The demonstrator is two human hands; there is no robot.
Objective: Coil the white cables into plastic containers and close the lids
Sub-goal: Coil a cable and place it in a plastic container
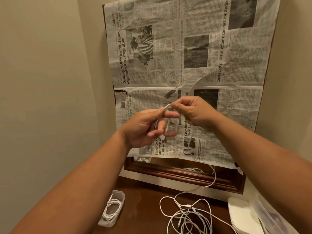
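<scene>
My left hand [146,127] is raised in front of the newspaper and holds a few small loops of a white cable [166,107] wound around its fingers, thumb on top. My right hand [194,110] pinches the same cable just right of the left thumb. From my hands the cable hangs down to a loose tangle of white cables [189,215] on the dark wooden table [145,208]. At the lower left a small clear plastic container [112,208] stands without a lid, with a coiled white cable inside.
A newspaper sheet [185,65] covers a wood-framed mirror [177,173] leaning against the wall behind the table. Clear plastic lids or containers [249,217] lie stacked at the table's right edge. A beige wall closes in on the left.
</scene>
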